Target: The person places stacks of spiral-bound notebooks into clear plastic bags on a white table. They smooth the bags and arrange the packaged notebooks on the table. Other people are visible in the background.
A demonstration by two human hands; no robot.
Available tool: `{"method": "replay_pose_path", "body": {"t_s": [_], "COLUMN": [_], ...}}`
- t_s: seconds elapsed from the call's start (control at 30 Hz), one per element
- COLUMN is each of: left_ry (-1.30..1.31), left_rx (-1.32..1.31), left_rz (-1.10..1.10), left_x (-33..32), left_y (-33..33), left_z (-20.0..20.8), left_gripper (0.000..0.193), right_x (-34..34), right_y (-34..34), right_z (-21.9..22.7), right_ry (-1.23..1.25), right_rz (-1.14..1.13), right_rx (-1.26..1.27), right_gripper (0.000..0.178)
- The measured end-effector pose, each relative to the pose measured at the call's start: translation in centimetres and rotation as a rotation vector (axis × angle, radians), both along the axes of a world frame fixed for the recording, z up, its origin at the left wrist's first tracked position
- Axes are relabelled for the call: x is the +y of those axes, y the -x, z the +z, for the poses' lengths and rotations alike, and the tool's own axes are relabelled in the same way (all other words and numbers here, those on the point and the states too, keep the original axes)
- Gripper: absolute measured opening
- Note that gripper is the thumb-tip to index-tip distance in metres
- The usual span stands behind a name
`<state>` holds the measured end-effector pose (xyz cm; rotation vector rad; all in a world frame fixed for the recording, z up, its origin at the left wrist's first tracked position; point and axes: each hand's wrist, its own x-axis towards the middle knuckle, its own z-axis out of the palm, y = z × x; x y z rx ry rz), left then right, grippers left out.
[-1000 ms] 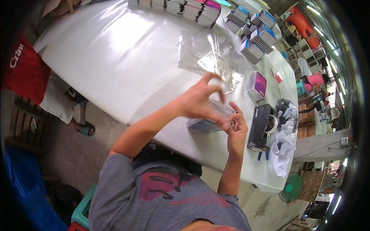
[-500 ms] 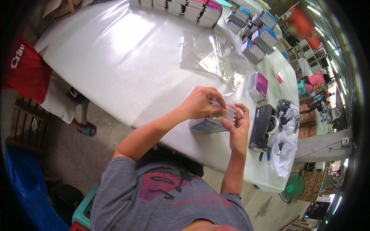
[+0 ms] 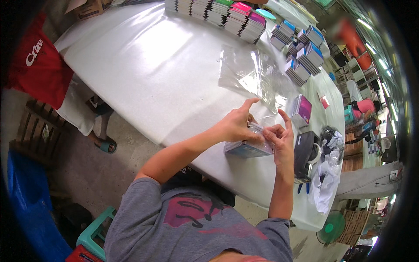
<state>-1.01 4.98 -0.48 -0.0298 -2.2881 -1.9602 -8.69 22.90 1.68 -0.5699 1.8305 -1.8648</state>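
Booklet bundle [image 3: 248, 149] in clear wrap, lying flat, both hands [image 3: 257, 131] gripping

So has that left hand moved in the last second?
Yes. The left hand came down from above the clear plastic bags toward the wrapped stack near the table's front edge.

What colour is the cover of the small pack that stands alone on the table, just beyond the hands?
Magenta pink; the standing pack shows best in the head view.
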Motion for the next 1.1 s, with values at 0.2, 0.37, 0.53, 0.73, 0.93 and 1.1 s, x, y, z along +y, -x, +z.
{"method": "replay_pose_path", "body": {"t_s": [0.2, 0.37, 0.53, 0.73, 0.93, 1.1], "left_ry": [-0.076, 0.061, 0.069, 0.064, 0.113, 0.085], "left_rx": [-0.030, -0.016, 0.044, 0.068, 0.089, 0.052], "left_rz": [0.037, 0.056, 0.056, 0.072, 0.060, 0.028], "left_x": [-0.3, -0.1, 0.1, 0.4, 0.1, 0.1], "left_y": [0.3, 0.7, 1.5, 1.1, 2.2, 1.1], "left_z": [0.0, -0.5, -0.6, -0.4, -1.5, 0.0], "left_gripper": [0.093, 0.094, 0.095, 0.092, 0.068, 0.032], "right_x": [2.3, 3.7, 2.6, 0.7, 0.8, 0.2], "right_y": [1.5, 3.0, 5.6, 6.0, 8.8, 2.3], "right_z": [0.5, -1.3, -1.0, -0.8, -1.2, 3.2], "right_ry": [0.089, 0.062, 0.022, 0.055, 0.228, 0.012], "right_rz": [0.156, 0.074, 0.281, 0.290, 0.114, 0.214], "right_rx": [-0.257, -0.320, -0.236, -0.001, 0.270, 0.366], "right_gripper": [0.060, 0.034, 0.032, 0.018, 0.019, 0.080]}}
